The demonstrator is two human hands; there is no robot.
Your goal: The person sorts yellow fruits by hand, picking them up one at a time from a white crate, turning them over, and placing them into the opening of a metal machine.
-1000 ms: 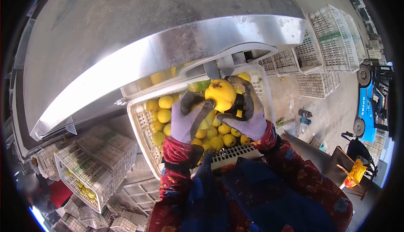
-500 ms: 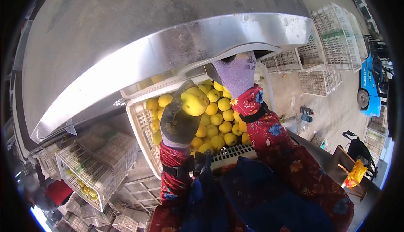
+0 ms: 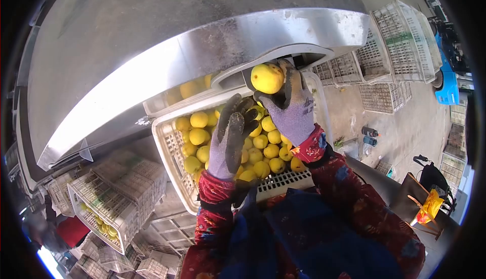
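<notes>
A white crate (image 3: 174, 178) below the metal edge holds many yellow fruits (image 3: 198, 119). My left hand (image 3: 230, 140), in a grey and dark glove, is over the crate with its fingers stretched out and no fruit in its grip. Above the crate's back rim, my right hand (image 3: 293, 94), gloved alike, holds a large yellow fruit (image 3: 267, 78) between thumb and fingers. That fruit has a brown spot on top and is in front of an opening (image 3: 309, 55) in the metal casing.
A large metal surface (image 3: 202, 41) with a shiny curved edge spans the top. Crates are stacked at right (image 3: 405, 41) and lower left (image 3: 116, 193). Bottles (image 3: 369, 136) stand on the floor. A person in red (image 3: 71, 231) is at far left; a blue vehicle (image 3: 446, 84) is at far right.
The large fruit that my left hand held is gone from it, and its fingers have straightened. My right hand has come out from the opening and now shows a yellow fruit.
</notes>
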